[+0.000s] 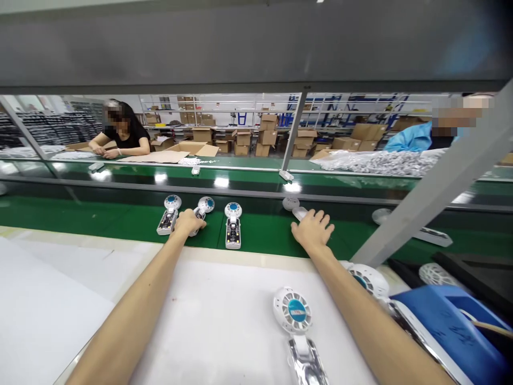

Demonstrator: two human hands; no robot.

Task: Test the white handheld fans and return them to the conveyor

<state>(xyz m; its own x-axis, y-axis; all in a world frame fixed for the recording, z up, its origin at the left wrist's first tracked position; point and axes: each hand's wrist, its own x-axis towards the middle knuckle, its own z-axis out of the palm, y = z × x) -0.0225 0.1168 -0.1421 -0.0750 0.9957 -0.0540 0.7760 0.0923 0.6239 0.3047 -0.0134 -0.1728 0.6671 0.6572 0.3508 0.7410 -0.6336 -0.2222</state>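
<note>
On the green belt, my left hand is closed around the handle of a small white handheld fan with a blue hub. Beside it lie a second handheld fan on the left and a third handheld fan on the right, both with inner parts showing in their handles. My right hand reaches over the belt with fingers spread. Under its fingertips lies a white fan, its handle partly hidden; whether they touch is unclear. Nearer to me, another handheld fan rests on the white worktop.
A slanted metal post stands right of my right arm, near a blue bin and more fans. Another fan lies on the belt behind the post. Two people sit across the line, by cardboard and a white parts pile.
</note>
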